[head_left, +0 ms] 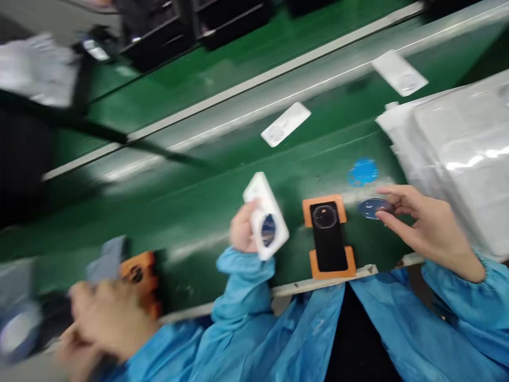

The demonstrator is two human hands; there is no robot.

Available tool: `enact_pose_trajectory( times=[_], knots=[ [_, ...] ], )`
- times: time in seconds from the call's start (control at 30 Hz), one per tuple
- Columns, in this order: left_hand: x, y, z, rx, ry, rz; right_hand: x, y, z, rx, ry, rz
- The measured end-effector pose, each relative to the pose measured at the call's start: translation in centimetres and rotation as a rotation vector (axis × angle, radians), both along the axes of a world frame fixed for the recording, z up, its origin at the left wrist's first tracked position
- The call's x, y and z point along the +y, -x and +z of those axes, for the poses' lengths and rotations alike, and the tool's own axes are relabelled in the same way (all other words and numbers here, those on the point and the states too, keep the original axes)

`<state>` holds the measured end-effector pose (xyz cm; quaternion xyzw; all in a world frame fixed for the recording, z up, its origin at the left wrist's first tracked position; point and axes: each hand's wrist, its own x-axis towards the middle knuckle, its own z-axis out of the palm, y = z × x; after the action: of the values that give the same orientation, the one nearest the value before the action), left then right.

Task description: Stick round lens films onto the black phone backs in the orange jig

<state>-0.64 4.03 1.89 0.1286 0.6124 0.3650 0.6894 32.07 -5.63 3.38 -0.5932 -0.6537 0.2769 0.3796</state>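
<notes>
My left hand (243, 229) is closed on the edge of a white phone-shaped panel (260, 199), tilted above the bench, with a dark round patch near its lower end. Between thumb and fingers of my right hand (427, 217) is a thin dark-blue disc (371, 208), held by its right edge. Between my hands lies a black phone-shaped piece (329, 246) with a round camera ring, seated in an orange holder (332, 275). Just beyond the disc, several bright blue round pieces (362, 172) lie on the green bench.
Two more white panels (285, 124) (400, 73) lie farther back. Plastic-wrapped white sheets (465, 154) are stacked at the right. At the lower left, a co-worker's blurred hands (107, 318) are beside an orange holder (139, 276). Black bins (159, 37) stand at the back.
</notes>
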Motion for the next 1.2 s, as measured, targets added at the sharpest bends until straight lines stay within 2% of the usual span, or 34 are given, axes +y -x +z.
enact_pose_trajectory(
  times=[0.03,0.07,0.17,0.23,0.33,0.47,0.63,0.77,0.9,1.0,1.1,1.17,1.2],
  knots=[
    [-0.7,-0.5,-0.5,-0.075,0.079,-0.040,1.0,1.8,-1.5,0.013,-0.036,0.020],
    [-1.1,-0.9,-1.1,-0.144,0.079,-0.030,1.7,3.4,-3.0,0.008,-0.074,0.045],
    [-1.3,-1.1,-2.8,-0.289,-0.042,0.082,2.4,6.8,-6.2,-0.079,-0.165,0.163],
    [-0.9,-1.0,-3.6,-0.328,-0.100,0.151,2.1,7.7,-7.2,-0.199,-0.193,0.259],
    [-0.4,-0.9,-4.4,-0.316,-0.179,0.185,1.2,8.0,-7.9,-0.391,-0.240,0.373],
    [-0.9,-1.1,-5.1,-0.277,-0.346,0.108,0.8,7.8,-7.8,-0.543,-0.291,0.416],
    [-1.5,-1.6,-5.7,-0.233,-0.392,0.025,1.5,7.5,-7.5,-0.507,-0.261,0.462],
    [-1.5,-1.9,-6.3,-0.208,-0.436,0.052,2.1,7.5,-7.7,-0.508,-0.259,0.485],
    [-1.5,-2.1,-6.3,-0.171,-0.492,0.161,2.0,7.5,-7.0,-0.535,-0.333,0.481],
    [-1.8,-2.8,-6.2,-0.142,-0.483,0.187,1.8,7.7,-5.4,-0.373,-0.414,0.394],
    [-2.7,-4.2,-6.5,-0.024,-0.532,0.192,1.9,8.9,-3.8,-0.194,-0.450,0.283],
    [-3.6,-5.1,-7.0,0.097,-0.618,0.166,2.2,10.0,-3.5,-0.203,-0.443,0.217],
    [-4.1,-5.5,-7.3,0.166,-0.666,0.114,2.5,10.6,-3.5,-0.228,-0.435,0.176]
  ],
)
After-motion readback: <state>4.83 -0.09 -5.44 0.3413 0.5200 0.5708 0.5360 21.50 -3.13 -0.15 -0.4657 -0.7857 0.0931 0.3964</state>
